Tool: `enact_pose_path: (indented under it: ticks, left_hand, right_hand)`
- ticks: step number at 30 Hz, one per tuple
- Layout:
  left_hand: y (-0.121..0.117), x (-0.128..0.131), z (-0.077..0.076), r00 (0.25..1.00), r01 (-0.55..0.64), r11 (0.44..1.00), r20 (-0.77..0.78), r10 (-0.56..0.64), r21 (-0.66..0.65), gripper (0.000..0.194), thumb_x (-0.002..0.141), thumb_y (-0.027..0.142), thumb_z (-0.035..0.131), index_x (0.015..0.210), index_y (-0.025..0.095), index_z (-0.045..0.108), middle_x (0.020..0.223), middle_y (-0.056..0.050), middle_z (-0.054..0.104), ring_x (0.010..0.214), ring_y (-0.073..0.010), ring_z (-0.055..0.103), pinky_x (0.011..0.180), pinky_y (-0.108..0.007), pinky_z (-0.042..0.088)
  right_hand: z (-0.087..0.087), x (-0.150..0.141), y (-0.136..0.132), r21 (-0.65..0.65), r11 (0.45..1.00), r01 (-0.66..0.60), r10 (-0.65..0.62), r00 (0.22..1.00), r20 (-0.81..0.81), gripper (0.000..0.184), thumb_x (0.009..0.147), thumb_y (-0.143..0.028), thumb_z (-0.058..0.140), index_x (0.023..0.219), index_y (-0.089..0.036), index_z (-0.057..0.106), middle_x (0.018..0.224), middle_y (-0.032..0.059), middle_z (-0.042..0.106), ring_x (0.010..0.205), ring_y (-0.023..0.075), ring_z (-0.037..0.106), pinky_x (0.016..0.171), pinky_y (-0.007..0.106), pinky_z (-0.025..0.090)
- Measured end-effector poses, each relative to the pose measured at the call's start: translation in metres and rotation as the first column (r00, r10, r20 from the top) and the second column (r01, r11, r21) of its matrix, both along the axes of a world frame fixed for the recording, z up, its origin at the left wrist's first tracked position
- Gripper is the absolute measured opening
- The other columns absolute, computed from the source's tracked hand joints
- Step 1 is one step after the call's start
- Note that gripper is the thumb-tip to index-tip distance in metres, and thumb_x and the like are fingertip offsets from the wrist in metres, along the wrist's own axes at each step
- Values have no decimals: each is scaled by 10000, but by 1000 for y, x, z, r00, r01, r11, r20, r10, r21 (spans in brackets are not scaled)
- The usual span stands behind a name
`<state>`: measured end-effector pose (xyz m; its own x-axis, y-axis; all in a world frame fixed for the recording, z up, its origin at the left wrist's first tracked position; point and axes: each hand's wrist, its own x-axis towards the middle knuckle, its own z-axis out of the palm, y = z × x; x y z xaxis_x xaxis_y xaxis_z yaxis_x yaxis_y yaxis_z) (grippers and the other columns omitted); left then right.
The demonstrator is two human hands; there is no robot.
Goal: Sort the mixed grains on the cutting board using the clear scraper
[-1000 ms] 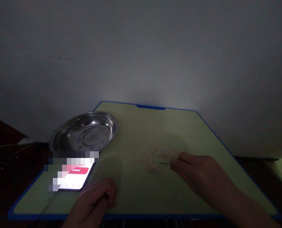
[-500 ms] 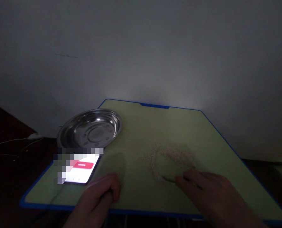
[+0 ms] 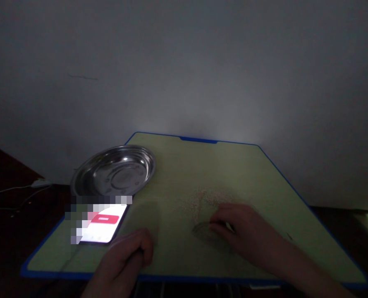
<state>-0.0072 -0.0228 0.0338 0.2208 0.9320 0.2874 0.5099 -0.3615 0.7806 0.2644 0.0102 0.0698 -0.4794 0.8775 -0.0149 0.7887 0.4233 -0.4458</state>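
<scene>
My right hand (image 3: pixel 236 223) is over the right middle of the table, fingertips pinched on a thin, dark, curved object (image 3: pixel 199 227). The object is blurred and its kind cannot be made out. Just beyond those fingers lies a loose scatter of small pale grains (image 3: pixel 199 198), partly covered by the hand. My left hand (image 3: pixel 132 246) rests closed near the table's front edge, its fingers curled in and nothing visible in them. Close to its knuckles lies a lit phone (image 3: pixel 105 227) with a red bar on its screen.
Behind the phone stands a wide, shiny metal basin (image 3: pixel 125 176) at the table's left side. The pale green tabletop (image 3: pixel 184 165) has a blue rim and meets a grey wall (image 3: pixel 184 74). White cables (image 3: pixel 41 183) lie beyond the left edge. A small dark mark (image 3: pixel 289 236) shows at right.
My right hand has moved left and slightly away from me, with the thin object, across the near side of the grains. My left hand stays closed in place. The view has shifted slightly.
</scene>
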Motion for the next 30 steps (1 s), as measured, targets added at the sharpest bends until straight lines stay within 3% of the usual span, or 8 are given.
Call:
enact_pose_path:
  ticks: [8, 14, 18, 22, 26, 30]
  left_hand:
    - [0, -9, -18, 1000, 14, 1000, 18, -14, 12, 239, 824, 151, 406, 622, 252, 485, 574, 86, 544, 502, -104, 546, 474, -183, 417]
    - [-2, -10, -19, 999, 41, 999, 18, -41, 2, 243, 842, 151, 389, 643, 255, 482, 588, 83, 546, 520, -107, 563, 500, -194, 431]
    - [0, -7, -14, 999, 40, 999, -6, -40, 23, 241, 825, 150, 400, 631, 254, 498, 584, 82, 564, 515, -105, 571, 491, -183, 437]
    - [1, -5, -11, 1000, 15, 999, -13, -15, 52, 233, 809, 153, 410, 611, 251, 483, 554, 89, 547, 485, -98, 552, 460, -171, 419]
    - [-1, -4, -8, 1000, 17, 1000, -14, -17, 18, 234, 792, 141, 407, 604, 249, 494, 557, 87, 554, 492, -99, 556, 471, -171, 424]
    - [-3, -4, -9, 1000, -12, 1000, 4, 12, -18, 236, 808, 158, 407, 612, 248, 503, 574, 83, 561, 498, -107, 548, 487, -193, 424]
  right_hand:
    - [5, 36, 17, 101, 987, 123, -129, 989, 64, 183, 941, -173, 553, 855, -169, 715, 797, 41, 695, 738, 201, 644, 662, 314, 426]
    - [-3, 26, 8, 189, 976, 105, -127, 986, 108, 209, 946, -188, 538, 828, -179, 711, 775, 38, 678, 700, 204, 652, 633, 317, 418]
    - [2, 20, 4, 148, 987, 66, -75, 996, 56, 192, 935, -182, 553, 835, -187, 716, 793, 29, 689, 715, 197, 659, 635, 309, 427]
    - [6, 31, 16, 87, 985, 150, -153, 988, 33, 189, 937, -191, 549, 858, -176, 720, 805, 43, 702, 750, 206, 649, 667, 318, 440]
    - [1, 38, 26, 29, 977, 209, -211, 977, 43, 207, 941, -201, 536, 841, -173, 714, 819, 56, 714, 770, 214, 640, 685, 325, 442]
    - [-3, 28, 25, -27, 983, 181, -180, 983, 14, 208, 933, -197, 540, 814, -175, 709, 791, 45, 710, 730, 193, 629, 657, 305, 431]
